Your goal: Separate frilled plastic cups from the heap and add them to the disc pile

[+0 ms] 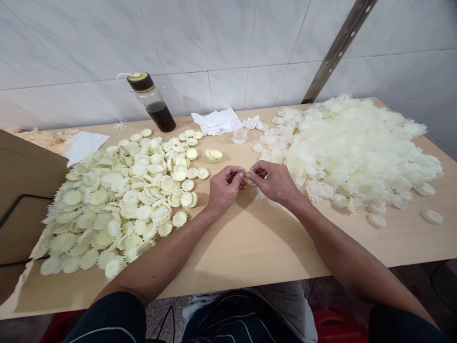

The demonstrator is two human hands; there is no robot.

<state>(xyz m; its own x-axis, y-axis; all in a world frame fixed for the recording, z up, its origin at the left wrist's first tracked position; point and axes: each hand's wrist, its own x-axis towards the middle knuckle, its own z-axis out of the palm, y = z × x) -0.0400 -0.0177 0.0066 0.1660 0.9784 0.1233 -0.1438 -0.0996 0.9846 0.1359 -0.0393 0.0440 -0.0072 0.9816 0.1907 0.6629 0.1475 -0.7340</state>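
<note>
One bottle (152, 102) and, right of it, one clear cup (240, 135) were counted. Two heaps of overlapping, uncountable discs (179, 219) were tallied: left heap (124, 195) before the bottle, right heap (357, 143) well right of it.

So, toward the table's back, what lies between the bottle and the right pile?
The head view shows crumpled white paper and a small clear cup between the bottle and the right pile.

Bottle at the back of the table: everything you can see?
The bottle has clear walls, glass or plastic, and dark liquid in its lower part. The dark lid, yellowish-edged, is on; a curved white strap juts left. It stands on the table near the tiled wall, behind the left pile, leaning left in the picture. Only the table visibly touches it.
</note>
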